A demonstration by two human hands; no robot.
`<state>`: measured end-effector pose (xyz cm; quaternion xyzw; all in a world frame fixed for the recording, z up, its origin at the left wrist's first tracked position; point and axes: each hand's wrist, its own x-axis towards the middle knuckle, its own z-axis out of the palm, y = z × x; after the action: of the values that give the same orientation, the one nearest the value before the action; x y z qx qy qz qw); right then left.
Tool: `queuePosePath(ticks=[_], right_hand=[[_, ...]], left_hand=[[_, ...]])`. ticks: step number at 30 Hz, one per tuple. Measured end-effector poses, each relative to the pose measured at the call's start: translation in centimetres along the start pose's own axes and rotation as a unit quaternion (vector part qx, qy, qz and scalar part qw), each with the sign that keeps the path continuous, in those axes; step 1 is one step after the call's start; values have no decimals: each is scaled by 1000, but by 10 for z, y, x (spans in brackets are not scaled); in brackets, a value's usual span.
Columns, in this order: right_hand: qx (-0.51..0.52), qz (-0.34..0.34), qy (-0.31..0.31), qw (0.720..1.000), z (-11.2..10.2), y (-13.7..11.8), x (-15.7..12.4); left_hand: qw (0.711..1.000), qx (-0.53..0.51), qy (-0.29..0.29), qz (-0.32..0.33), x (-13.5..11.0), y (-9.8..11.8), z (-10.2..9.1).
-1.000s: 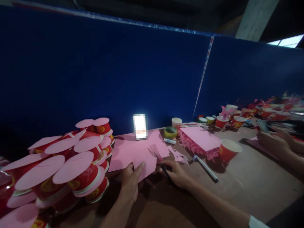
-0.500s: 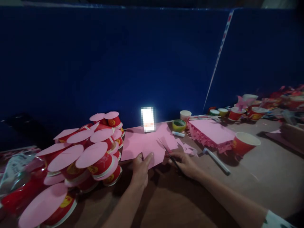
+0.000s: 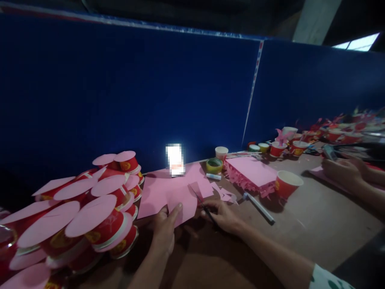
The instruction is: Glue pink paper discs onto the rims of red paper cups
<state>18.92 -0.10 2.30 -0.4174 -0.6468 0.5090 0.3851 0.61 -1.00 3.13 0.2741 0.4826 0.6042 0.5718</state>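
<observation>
My left hand [image 3: 165, 228] pinches a piece of pink paper [image 3: 184, 209] between thumb and fingers, above larger pink sheets [image 3: 153, 192] lying on the table. In my right hand [image 3: 224, 214] is a pair of scissors [image 3: 205, 208], its dark blades pointing up and left at the paper's right edge. The fingers hide most of the scissor handles. Small pink offcuts [image 3: 224, 193] lie just beyond the right hand. A bright, pixelated upright rectangle [image 3: 175, 158] stands at the back of the sheets.
Red paper cups with pink discs [image 3: 93, 216] are stacked at left. A tape roll [image 3: 214, 165], a glue stick [image 3: 213, 176], a pink paper stack [image 3: 251, 170], a marker [image 3: 259, 208] and a red cup [image 3: 287, 185] lie rightward. Another person's hands [image 3: 345, 170] hold something at far right.
The view has swung to the right, so everything sits further left. Another person's hands have come into view at the right. My hands keep their hold on paper and scissors.
</observation>
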Motion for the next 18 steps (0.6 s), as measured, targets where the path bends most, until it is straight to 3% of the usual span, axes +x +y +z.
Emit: queuePosePath(ticks=[12,18], right_hand=[[44,2,-16,999,1,-5,-1],[40,-13,-11,999,2,-2,1]], left_hand=[[1000,3,-3,1,0,-1,1],[999,11,9,-31,-3,1,3]])
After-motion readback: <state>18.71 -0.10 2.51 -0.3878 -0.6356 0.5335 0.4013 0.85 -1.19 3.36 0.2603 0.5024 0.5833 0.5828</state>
